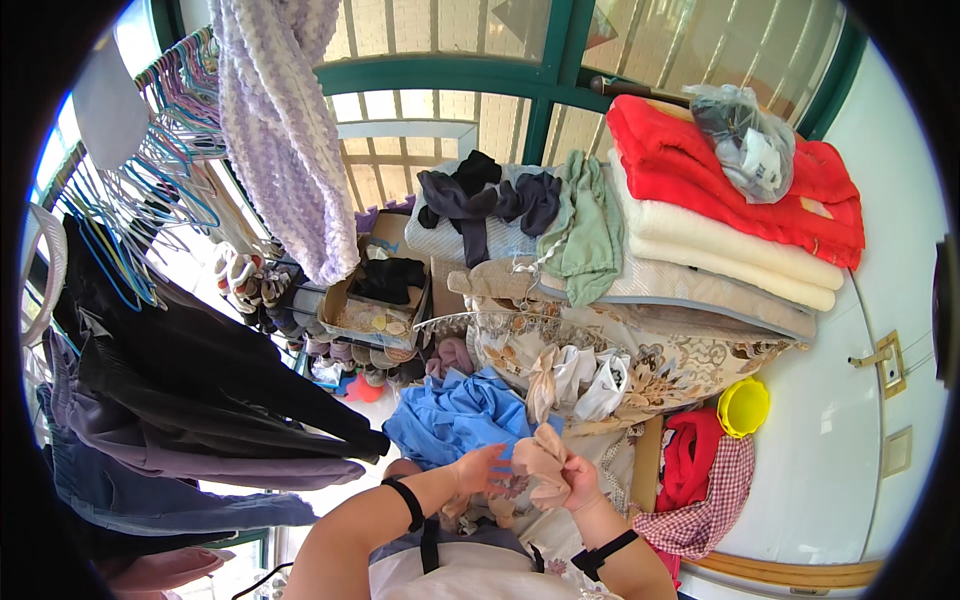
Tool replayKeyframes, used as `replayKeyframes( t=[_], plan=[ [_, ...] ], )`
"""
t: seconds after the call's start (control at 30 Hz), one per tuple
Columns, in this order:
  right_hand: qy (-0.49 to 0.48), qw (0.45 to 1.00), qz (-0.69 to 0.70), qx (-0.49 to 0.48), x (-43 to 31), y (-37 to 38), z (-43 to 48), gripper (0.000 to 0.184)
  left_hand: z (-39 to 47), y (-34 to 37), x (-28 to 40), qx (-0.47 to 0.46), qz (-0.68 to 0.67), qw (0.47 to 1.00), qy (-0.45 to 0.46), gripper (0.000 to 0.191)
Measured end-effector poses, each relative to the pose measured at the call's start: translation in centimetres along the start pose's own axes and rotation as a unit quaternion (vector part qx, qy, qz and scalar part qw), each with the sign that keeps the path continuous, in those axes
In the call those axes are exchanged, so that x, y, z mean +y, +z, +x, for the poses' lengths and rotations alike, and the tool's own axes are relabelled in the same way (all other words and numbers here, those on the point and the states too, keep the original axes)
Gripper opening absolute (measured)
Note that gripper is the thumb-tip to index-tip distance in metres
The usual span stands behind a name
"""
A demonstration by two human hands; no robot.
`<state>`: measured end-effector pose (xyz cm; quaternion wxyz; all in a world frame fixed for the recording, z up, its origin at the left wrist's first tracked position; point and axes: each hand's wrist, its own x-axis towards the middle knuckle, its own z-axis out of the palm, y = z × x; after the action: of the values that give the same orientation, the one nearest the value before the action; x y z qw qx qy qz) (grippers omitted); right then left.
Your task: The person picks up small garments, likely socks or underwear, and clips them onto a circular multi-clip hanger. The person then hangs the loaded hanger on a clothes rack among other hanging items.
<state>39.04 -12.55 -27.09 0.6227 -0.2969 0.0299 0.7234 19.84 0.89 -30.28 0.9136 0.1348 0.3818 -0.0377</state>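
My right hand [581, 481] grips a thin beige cloth piece [540, 463], small and sock-like, in front of my body. Just left of it is my left hand [480, 471], fingers spread, near the cloth's edge; no hold on it shows. More beige pieces [501, 513] lie on my lap, partly hidden by my forearms. Beyond my hands, a clip hanger [517, 313] rests against floral fabric [675, 367]. From it hang a beige piece [541, 384] and two white pieces [574, 367], [606, 386]. A crumpled blue garment [454, 416] lies beyond my left hand.
Dark trousers [195, 375] and several hangers [127, 217] hang at left, beside a lilac fluffy textile [285, 135]. Folded red bedding [735, 180] is stacked far right. Dark garments [480, 195] and a green garment [581, 229] lie behind. A yellow container [744, 407] sits at right.
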Motion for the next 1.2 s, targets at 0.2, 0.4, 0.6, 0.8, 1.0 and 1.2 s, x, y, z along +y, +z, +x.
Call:
replayKeyframes(
  t=[0.2, 0.4, 0.6, 0.8, 1.0, 1.2],
  plan=[
    [-0.035, 0.999, -0.001, -0.005, -0.1, 0.0, 0.1, 0.052, 1.5, -1.1, 0.0, -0.097, -0.095, 0.989, 0.053, 0.034],
    [-0.097, 0.978, -0.174, 0.054, -2.5, 0.3, -0.4, 0.035, -1.5, -2.8, 5.2, 0.087, 0.019, 0.946, 0.311, 0.025],
    [-0.113, 0.935, -0.336, -0.002, -3.5, 4.9, -1.5, 0.043, -4.5, -2.1, 6.9, 0.159, 0.244, 0.894, 0.341, 0.014],
    [-0.017, 0.909, -0.375, -0.18, -2.9, 7.6, -1.7, 0.042, -6.0, 0.9, 6.1, -0.178, 0.005, 0.977, 0.12, 0.04],
    [-0.009, 0.911, -0.389, -0.139, -1.8, 6.7, -1.7, 0.042, -7.9, 2.7, 6.7, -0.139, 0.043, 0.982, 0.122, 0.043],
    [-0.085, 0.913, -0.368, -0.154, -1.9, 8.4, -1.9, 0.042, -8.2, 2.8, 5.9, -0.139, 0.059, 0.979, 0.136, 0.04]
  ],
)
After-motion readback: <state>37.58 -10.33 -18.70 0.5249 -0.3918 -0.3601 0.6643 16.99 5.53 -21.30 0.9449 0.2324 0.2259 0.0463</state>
